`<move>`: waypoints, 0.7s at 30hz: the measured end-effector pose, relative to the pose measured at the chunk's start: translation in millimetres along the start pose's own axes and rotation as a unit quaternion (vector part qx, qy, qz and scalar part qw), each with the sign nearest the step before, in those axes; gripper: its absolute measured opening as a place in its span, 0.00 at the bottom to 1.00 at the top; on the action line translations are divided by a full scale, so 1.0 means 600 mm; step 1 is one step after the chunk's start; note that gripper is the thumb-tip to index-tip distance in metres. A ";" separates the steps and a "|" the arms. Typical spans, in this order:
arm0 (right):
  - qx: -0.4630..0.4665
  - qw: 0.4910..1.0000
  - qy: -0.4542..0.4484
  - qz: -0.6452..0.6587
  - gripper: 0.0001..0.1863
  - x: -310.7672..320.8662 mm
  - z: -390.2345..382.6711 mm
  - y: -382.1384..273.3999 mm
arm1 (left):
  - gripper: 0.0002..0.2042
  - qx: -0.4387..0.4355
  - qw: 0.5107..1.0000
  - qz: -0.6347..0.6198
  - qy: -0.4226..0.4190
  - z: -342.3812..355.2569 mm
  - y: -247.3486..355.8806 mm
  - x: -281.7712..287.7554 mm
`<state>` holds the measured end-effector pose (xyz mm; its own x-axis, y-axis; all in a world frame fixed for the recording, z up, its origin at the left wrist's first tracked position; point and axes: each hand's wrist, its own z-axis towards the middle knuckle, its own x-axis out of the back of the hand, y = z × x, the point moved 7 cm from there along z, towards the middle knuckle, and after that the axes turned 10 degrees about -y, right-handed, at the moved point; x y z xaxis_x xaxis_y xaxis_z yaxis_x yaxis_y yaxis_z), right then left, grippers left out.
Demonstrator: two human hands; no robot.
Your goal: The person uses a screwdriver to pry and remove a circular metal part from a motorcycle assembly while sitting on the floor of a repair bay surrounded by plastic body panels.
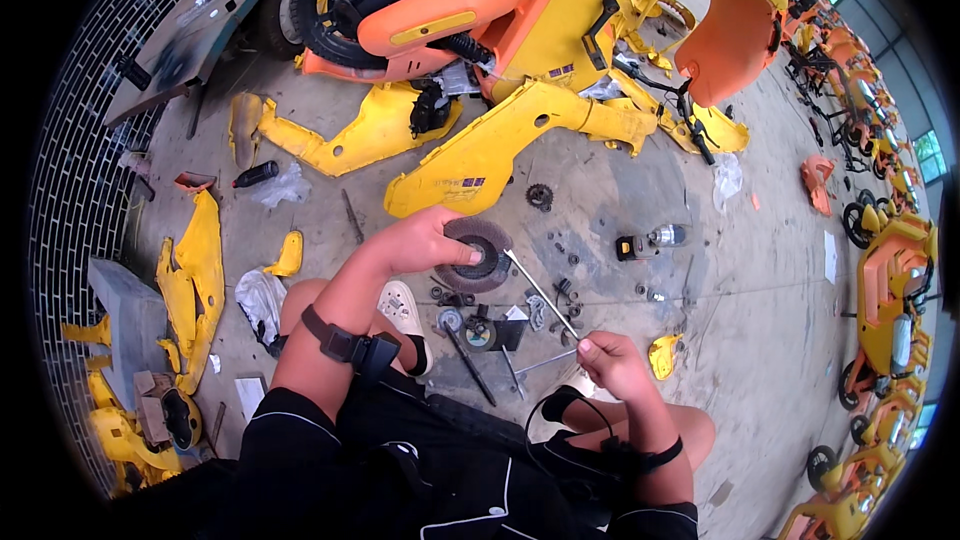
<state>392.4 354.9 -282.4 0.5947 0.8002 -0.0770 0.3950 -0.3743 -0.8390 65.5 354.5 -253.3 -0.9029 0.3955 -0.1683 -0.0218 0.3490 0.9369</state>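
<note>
My left hand (428, 243) grips a dark brown, ring-shaped disc (494, 280) with its thumb pressed on the black centre. In my right hand (612, 362) is a slim metal rod (545, 297), and its bright tip meets the disc's right edge. A T-shaped metal tool (545, 362) has its shaft running up to my right hand; whether that hand holds it too, I cannot tell. On the floor below the disc are a dark bar with a round head (466, 360), a small round part (480, 336) and several small rings. A toothed gear (540, 197) lies beyond.
A yellow and orange scooter (560, 20) lies on its side ahead, with loose yellow panels (480, 155) in front. A cordless power tool (650, 242) lies to the right. Scooters (885, 290) line the right side. A grey block (135, 340) and yellow parts (195, 280) are at left.
</note>
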 end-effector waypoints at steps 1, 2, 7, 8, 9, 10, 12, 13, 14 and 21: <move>0.000 1.000 0.018 0.009 0.18 -0.010 0.006 0.009 | 0.18 -0.021 1.000 0.003 0.023 0.004 0.001 0.003; 0.041 0.995 0.072 -0.061 0.18 -0.009 0.013 0.005 | 0.18 -0.042 0.998 0.006 0.046 0.012 0.004 0.000; 0.060 0.974 0.147 -0.161 0.18 -0.009 0.030 -0.022 | 0.19 -0.089 0.991 -0.027 0.100 0.036 0.001 -0.007; 0.064 0.972 0.151 -0.170 0.18 -0.009 0.029 -0.024 | 0.20 -0.101 0.988 -0.071 0.097 0.039 0.002 -0.013; 0.069 0.978 0.138 -0.137 0.18 -0.007 0.032 -0.013 | 0.20 -0.113 0.982 -0.114 0.094 0.042 0.003 -0.019; 0.074 0.984 0.125 -0.105 0.18 -0.007 0.037 -0.005 | 0.21 -0.111 0.981 -0.132 0.086 0.047 0.002 -0.021; 0.059 0.995 0.084 -0.003 0.19 -0.007 0.039 0.012 | 0.21 -0.107 0.978 -0.167 0.070 0.057 0.001 -0.027; 0.039 0.996 0.052 0.068 0.20 -0.018 0.035 0.003 | 0.22 -0.099 0.978 -0.179 0.042 0.061 -0.003 -0.041; 0.018 0.990 0.018 0.138 0.20 -0.026 0.034 -0.002 | 0.22 -0.090 0.977 -0.191 0.015 0.063 -0.010 -0.065; 0.098 0.941 0.127 0.297 0.22 0.066 0.015 -0.059 | 0.24 -0.098 0.971 -0.214 0.037 0.078 -0.024 -0.054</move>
<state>395.8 404.3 -260.5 0.8285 0.3299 -0.4525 -0.1813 -0.6066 -0.7741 115.1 376.0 -275.7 -0.8212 0.1846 -0.5400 -0.4774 0.2961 0.8273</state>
